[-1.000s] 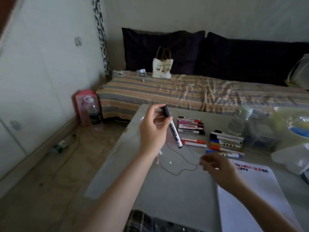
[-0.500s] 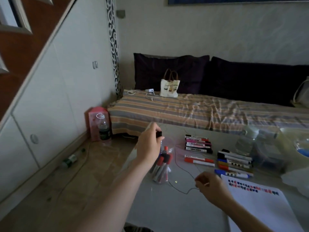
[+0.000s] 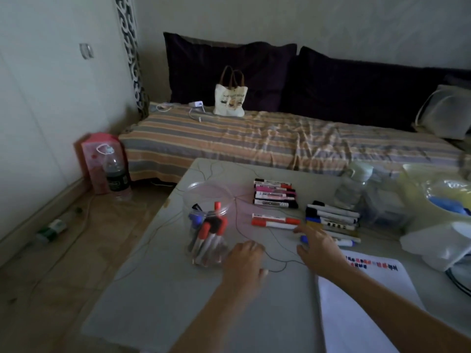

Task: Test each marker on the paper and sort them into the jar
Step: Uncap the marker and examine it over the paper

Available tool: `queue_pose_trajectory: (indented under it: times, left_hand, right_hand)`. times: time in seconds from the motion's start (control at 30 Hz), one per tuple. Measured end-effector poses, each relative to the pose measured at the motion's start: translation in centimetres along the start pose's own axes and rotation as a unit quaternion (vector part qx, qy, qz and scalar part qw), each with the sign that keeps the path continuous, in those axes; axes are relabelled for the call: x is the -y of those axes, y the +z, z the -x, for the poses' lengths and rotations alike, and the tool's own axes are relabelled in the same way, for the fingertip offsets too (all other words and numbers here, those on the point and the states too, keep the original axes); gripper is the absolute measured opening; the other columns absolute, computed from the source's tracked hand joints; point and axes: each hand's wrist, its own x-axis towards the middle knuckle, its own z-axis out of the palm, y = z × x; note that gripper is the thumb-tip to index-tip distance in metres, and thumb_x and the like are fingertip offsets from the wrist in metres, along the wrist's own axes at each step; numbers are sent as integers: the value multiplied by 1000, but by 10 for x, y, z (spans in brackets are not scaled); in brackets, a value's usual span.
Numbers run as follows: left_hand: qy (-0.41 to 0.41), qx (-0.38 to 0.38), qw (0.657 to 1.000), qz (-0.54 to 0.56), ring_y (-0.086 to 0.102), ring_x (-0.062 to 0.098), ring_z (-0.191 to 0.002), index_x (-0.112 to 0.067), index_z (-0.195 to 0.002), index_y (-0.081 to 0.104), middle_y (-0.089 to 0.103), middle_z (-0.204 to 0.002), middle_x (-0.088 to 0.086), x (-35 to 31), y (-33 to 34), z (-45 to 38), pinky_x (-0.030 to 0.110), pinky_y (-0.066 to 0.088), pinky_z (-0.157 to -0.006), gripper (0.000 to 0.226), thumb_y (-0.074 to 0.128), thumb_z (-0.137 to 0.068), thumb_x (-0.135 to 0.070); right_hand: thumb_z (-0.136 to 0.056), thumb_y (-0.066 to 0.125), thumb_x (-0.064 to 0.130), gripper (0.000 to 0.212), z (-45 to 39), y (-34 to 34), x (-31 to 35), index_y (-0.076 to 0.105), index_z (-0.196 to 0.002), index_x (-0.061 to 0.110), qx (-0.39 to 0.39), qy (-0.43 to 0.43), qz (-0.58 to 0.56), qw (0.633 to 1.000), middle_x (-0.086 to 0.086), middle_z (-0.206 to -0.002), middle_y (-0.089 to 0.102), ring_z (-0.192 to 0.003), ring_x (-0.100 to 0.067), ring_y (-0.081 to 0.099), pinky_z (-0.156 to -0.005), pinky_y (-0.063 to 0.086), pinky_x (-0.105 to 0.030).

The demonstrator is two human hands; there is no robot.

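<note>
Two bare hands reach over the grey table (image 3: 158, 296): the left hand (image 3: 244, 263) hovers low just beside the clear plastic jar (image 3: 206, 200), fingers loosely bent and holding nothing, while the right hand (image 3: 317, 247) stretches flat, fingers extended, with its fingertips at the near end of a red-capped marker (image 3: 274, 224) and over a blue-capped marker (image 3: 344, 242). Inside the jar stand several markers, red, black and blue caps showing. Farther back lies a stack of red, pink and black markers (image 3: 275, 196), and to its right a second group of black, blue and yellow markers (image 3: 331, 217). A white paper (image 3: 369, 301) with rows of red, blue and black test marks lies at the table's near right corner, under the right forearm. Thin dark wire (image 3: 254, 240) loops across the tabletop between the hands. Beyond the table a striped couch (image 3: 254, 138) carries a small tote bag (image 3: 230, 99); a drink bottle (image 3: 116, 177) stands on the floor.
</note>
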Motion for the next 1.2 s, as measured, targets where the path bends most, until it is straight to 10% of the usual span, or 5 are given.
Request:
queue_pose_trajectory:
  times: [0.27, 0.7, 0.83, 1.03, 1.2]
  left_hand:
    - [-7, 25, 994, -102, 38, 30, -128, -16, -134, 46, 42, -139, 7, 10, 24, -14, 40, 35, -105, 56, 57, -90, -49]
    - [-14, 37, 997, -60, 32, 25, -133, -18, -137, 43, 36, -145, 5, 12, 19, -10, 35, 31, -108, 50, 55, -93, -40]
    - [-64, 13, 996, 65, 45, 22, -129, -15, -138, 45, 50, -138, 6, 6, 8, -8, 29, 33, -107, 48, 53, -96, -37]
    - [-132, -54, 912, 384, 66, 12, -102, -20, -109, 62, 70, -106, -3, -21, 0, -8, 20, 48, -90, 17, 63, -92, -25]
    - [-132, 59, 843, 518, 63, 3, -106, -29, -105, 63, 69, -112, -8, -70, 3, -13, 19, 46, -96, 13, 62, -93, -27]
  right_hand:
    - [-92, 54, 23, 41, -38, 37, 8, 38, -130, 26, 4, -26, 61, 998, 5, -138, 49, -135, -13, 40, -115, 25, -42]
    - [-94, 57, 41, 27, -29, 48, 20, 62, -115, 25, -57, -47, 95, 993, 5, -122, 52, -118, -16, 46, -96, 37, -33]
    - [-99, 51, 28, 12, 1, 17, 20, 52, -99, 16, -54, -50, -80, 994, 0, -81, 61, -68, -17, 60, -55, 44, -27]
    - [-98, 55, 27, 9, 64, -11, -29, 63, -98, 30, -3, -5, -149, 989, 9, -67, 65, -63, 1, 62, -57, 47, -16]
    - [-96, 56, 31, 17, 77, -16, -45, 71, -90, 26, 51, 83, -292, 952, 9, -55, 61, -45, -2, 47, -49, 37, -17]
